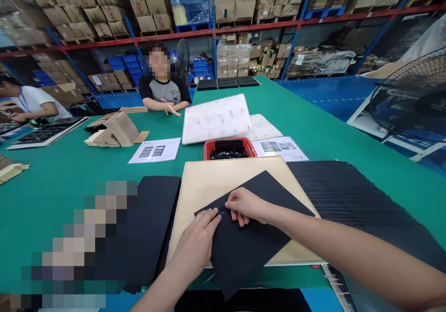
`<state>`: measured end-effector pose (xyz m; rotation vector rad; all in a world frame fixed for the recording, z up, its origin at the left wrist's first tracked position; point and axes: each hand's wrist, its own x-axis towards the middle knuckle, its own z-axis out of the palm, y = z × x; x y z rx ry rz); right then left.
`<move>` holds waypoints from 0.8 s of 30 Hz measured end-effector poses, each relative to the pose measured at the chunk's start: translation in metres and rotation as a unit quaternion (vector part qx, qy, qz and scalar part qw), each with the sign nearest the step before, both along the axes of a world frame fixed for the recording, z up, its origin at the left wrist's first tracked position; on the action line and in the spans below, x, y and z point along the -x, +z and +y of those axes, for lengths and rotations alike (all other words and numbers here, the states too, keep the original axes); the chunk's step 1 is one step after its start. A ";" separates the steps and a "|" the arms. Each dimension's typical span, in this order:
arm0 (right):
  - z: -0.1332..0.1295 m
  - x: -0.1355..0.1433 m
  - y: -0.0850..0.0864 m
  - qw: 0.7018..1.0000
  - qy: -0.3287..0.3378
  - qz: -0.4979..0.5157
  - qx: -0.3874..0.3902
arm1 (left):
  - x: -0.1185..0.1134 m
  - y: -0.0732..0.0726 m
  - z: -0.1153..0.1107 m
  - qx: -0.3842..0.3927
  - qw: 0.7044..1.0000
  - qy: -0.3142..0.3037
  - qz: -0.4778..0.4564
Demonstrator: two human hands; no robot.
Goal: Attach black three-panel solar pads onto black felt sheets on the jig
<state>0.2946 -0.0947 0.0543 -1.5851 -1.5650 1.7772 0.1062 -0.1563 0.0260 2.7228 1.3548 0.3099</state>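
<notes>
A black sheet (256, 237) lies turned at an angle on a pale tan board (202, 177), one corner hanging past the board's near edge. My left hand (198, 235) rests on the sheet's left part, fingers stretched toward a small hole or dark round spot. Just right of that spot, my right hand (244, 205) has thumb and index finger pinched together; whatever is between them is too small to make out. Folded black sheets (156, 214) lie left of the board. On the right, many black sheets (348, 195) overlap in a row.
Behind the board stands a red basket (207, 150) with dark items. Printed sheets (155, 150) flank it, a white panel (218, 119) leans behind. A person (165, 89) sits across the green table (313, 126); another works far left. A fan (411, 93) stands right.
</notes>
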 end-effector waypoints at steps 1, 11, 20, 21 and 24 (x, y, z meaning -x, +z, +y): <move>0.000 0.000 0.000 1.000 0.001 0.000 0.000 | 0.000 0.000 0.000 0.000 1.000 -0.001 -0.003; 0.000 -0.002 -0.002 1.000 0.005 -0.002 -0.011 | 0.001 0.002 0.001 0.010 1.000 -0.003 -0.004; 0.000 -0.002 -0.002 1.000 0.002 0.006 -0.009 | 0.003 0.002 0.002 0.016 0.999 -0.004 -0.030; 0.000 -0.002 -0.002 1.000 0.001 0.006 -0.009 | 0.003 0.002 0.002 0.017 0.999 -0.005 -0.032; 0.000 -0.002 -0.001 1.000 0.000 0.004 -0.010 | 0.003 0.002 0.002 0.016 0.999 -0.005 -0.038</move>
